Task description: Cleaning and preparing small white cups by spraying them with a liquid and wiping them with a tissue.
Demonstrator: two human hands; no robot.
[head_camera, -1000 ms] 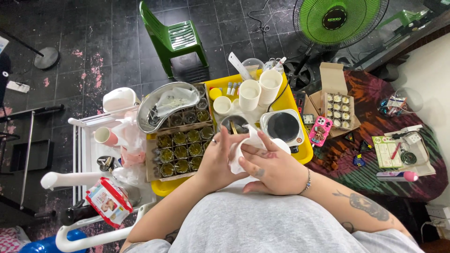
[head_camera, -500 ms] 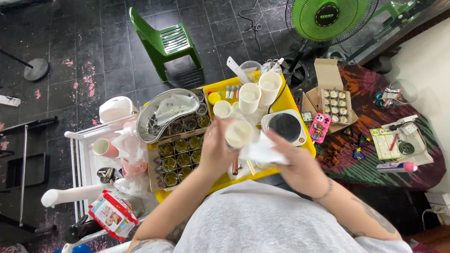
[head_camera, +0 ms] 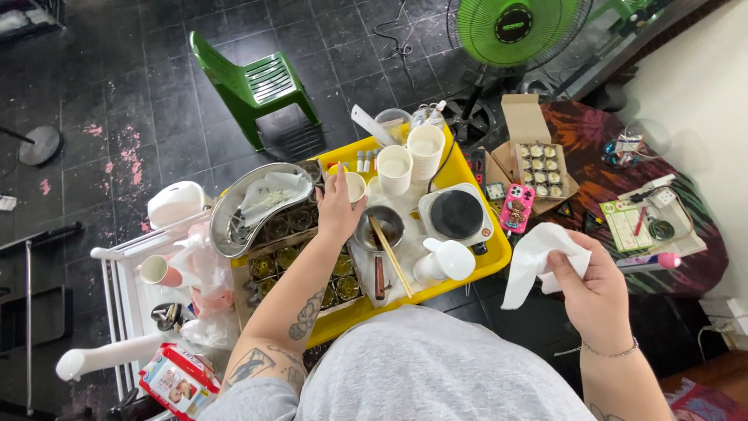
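Note:
My left hand (head_camera: 338, 206) reaches over the yellow tray (head_camera: 489, 262) and holds a small white cup (head_camera: 356, 185) by its side. My right hand (head_camera: 594, 287) is out to the right of the tray, closed on a crumpled white tissue (head_camera: 532, 259). Just in front of my left hand stands a small metal pot (head_camera: 380, 228) with a wooden stick (head_camera: 391, 254) lying across it. Two taller white cups (head_camera: 411, 160) stand at the far side of the tray. A white jug (head_camera: 446, 262) lies near the tray's near edge.
A small hot plate (head_camera: 456, 215) sits on the tray's right side, a metal dish (head_camera: 257, 204) and a box of little glass jars (head_camera: 280, 263) on its left. A green chair (head_camera: 255, 83), a green fan (head_camera: 514, 30), a pink phone (head_camera: 516, 207) and an open box (head_camera: 539, 164) surround it.
My hands have parted. The left moved forward with the small cup to the tray's far side. The right drew away to the right with the tissue.

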